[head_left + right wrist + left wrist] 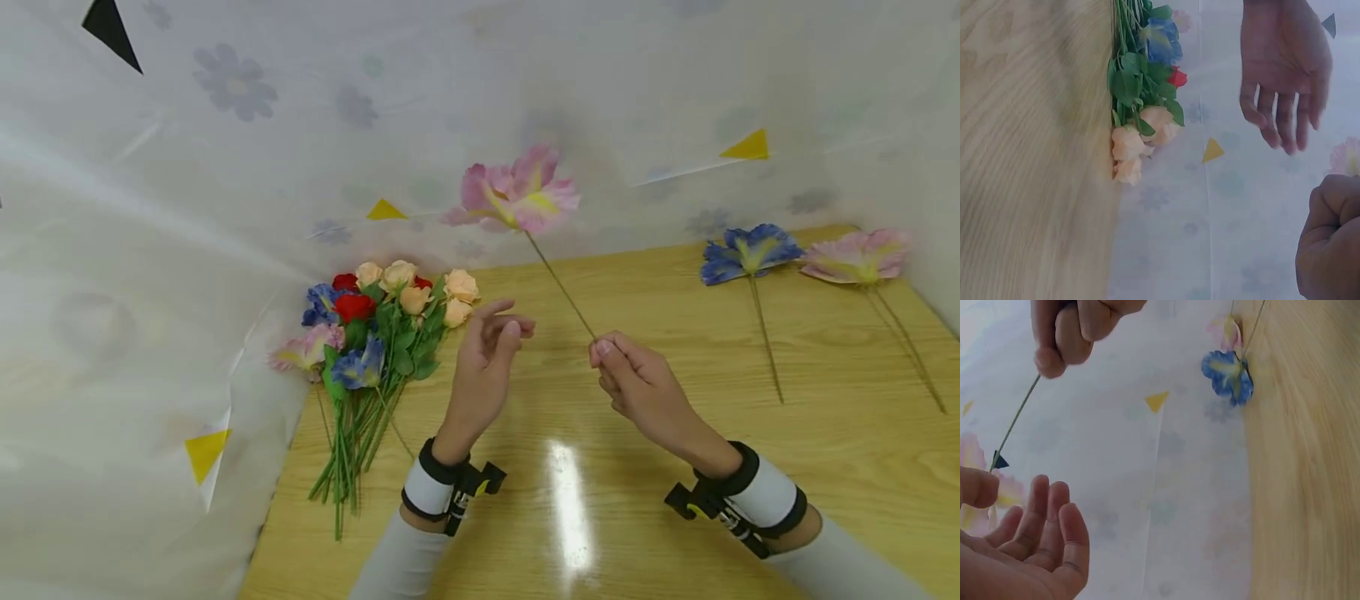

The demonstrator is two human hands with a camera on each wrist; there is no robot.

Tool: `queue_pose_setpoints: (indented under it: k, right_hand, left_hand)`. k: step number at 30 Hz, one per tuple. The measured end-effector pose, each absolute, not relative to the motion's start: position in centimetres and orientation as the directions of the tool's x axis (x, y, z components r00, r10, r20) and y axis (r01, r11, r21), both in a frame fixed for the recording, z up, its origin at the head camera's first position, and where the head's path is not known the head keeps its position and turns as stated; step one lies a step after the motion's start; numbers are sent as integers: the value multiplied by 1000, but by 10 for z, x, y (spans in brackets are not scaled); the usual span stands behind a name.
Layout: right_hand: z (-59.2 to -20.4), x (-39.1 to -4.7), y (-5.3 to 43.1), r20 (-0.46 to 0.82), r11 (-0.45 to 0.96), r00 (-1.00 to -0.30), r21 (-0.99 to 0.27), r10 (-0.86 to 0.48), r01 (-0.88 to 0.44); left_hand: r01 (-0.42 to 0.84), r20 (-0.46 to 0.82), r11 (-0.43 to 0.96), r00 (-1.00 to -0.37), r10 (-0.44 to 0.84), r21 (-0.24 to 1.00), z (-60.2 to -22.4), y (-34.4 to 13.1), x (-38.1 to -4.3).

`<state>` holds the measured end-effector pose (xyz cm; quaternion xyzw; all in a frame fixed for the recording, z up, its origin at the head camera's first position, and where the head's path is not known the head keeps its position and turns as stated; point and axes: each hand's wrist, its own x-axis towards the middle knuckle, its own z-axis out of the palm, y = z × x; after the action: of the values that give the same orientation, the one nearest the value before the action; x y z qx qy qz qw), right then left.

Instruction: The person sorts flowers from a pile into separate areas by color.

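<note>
The right hand (637,379) pinches the bottom of the pink flower's stem (561,287), which slants up and far-left to its bloom; the left hand (487,350), fingers relaxed and empty, hovers just left of it above the bench (675,467)

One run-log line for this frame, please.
right hand: pinches pink flower by stem, raised | left hand: open, beside stem | bouquet: on table, left
</note>
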<state>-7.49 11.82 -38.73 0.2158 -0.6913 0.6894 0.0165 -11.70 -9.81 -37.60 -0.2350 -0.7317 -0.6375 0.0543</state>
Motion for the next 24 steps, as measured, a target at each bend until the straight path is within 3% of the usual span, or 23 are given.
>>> queue_pose_setpoints:
  k: [5,8,14,17,21,24]
  right_hand:
    - [-388,-82,143,396,-119,-887,-918,-237,-378]
    - [-388,-86,163,427,-106,-886,-904,-182,-414]
    - [-390,-86,206,425,26,-904,-904,-37,-426]
    - [-389,-82,228,403,149,-914,-908,49,-392]
    - [-389,-79,261,372,322,-916,-894,150,-310]
    - [-392,-79,285,344,379,-910,-893,233,-241]
  left_hand:
    - [304,255,477,-953,166,825,-393,-128,-118]
    - [171,162,621,-984,71,765,-405,-152,-116]
    - [-92,-10,775,-994,-110,625,-424,-196,-102]
    - [-178,-60,858,-984,-170,482,-433,-209,-96]
    - [-257,-66,908,-966,-250,331,-446,-222,-93]
    - [-292,-21,904,-953,-301,312,-454,-231,-93]
